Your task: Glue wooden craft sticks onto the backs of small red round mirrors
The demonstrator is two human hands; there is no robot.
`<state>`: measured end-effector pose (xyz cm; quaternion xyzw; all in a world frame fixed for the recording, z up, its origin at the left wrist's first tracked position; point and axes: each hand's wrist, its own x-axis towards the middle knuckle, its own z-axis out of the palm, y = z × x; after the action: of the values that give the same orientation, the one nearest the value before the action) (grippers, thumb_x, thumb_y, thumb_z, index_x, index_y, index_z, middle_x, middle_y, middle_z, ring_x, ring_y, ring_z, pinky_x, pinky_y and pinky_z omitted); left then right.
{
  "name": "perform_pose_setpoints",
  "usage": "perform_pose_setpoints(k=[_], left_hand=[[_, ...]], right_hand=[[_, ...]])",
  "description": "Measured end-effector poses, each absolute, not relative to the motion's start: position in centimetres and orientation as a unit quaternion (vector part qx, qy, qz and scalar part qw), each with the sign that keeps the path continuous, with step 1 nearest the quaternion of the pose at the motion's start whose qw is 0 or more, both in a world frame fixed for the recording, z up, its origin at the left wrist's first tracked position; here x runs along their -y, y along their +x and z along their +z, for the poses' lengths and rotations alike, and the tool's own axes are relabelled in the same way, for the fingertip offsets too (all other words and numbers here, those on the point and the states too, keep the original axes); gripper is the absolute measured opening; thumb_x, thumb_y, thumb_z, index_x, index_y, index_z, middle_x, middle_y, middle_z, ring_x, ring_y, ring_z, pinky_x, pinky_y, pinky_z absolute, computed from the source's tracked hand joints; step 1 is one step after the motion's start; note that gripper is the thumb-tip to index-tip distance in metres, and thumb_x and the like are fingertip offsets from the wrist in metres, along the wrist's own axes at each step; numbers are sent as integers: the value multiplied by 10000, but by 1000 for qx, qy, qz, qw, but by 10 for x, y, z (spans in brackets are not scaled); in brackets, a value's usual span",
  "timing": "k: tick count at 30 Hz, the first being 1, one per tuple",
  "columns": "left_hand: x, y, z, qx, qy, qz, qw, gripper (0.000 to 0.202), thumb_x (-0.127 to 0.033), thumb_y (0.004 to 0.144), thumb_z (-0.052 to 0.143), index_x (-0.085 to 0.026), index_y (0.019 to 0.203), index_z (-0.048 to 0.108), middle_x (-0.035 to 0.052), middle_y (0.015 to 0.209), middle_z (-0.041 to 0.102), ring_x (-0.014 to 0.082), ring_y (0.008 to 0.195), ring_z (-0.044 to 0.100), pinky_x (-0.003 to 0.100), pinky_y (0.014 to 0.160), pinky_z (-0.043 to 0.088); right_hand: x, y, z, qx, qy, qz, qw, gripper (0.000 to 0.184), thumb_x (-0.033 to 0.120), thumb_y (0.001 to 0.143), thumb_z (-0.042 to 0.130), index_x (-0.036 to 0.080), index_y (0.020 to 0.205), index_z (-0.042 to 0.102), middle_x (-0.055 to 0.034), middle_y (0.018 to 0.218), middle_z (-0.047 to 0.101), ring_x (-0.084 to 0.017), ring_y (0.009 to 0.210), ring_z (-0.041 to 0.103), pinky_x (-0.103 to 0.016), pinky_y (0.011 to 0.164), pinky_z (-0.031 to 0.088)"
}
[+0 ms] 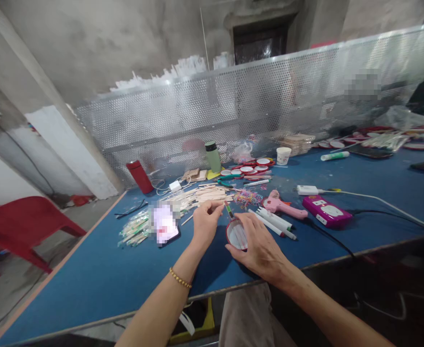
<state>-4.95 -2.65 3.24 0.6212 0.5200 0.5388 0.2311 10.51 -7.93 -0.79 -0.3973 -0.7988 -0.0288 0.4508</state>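
- The left hand (208,222) has its thumb and forefinger drawn together at the far end of the handle (229,209); whether they pinch it, I cannot tell.
- The right hand (257,243) is partly curled, with thumb and fingers around the red-rimmed disc (236,236).
- The disc is above the near part of the blue table (107,274), between the hands, its pale face showing; the handle, partly green, runs from its far side.
- Just right of the disc lie white markers (277,222), with the pink glue gun (284,207) beyond them.
- Right of the glue gun are a purple box (326,211) and, just beyond it, a white charger (307,190).
- Left of the left hand lies a phone (164,224), its screen lit; a bundle of green-marked sticks (136,229) is left of it.
- Beyond the hands are loose wooden strips (212,193) and, to their right, a tangle of coloured bands (247,196).
- Farther back stand a red bottle (140,177) on the left, a green bottle (212,156) near the middle and a cup (283,156) farther right.
- More discs (247,169) lie between the green bottle and the cup.
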Motion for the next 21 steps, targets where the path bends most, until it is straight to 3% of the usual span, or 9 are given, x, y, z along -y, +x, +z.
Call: perform_pose_setpoints(k=[21], left_hand=[[26, -50, 32, -524, 622, 536, 228, 125, -247, 745, 636, -158, 764, 721, -11, 567, 644, 125, 539, 571, 234, 551, 417]], right_hand=[[78, 105, -10, 798, -393, -24, 457, 661, 244, 766, 697, 158, 1336, 375, -175, 1200, 549, -338, 1136, 546, -529, 930, 515]])
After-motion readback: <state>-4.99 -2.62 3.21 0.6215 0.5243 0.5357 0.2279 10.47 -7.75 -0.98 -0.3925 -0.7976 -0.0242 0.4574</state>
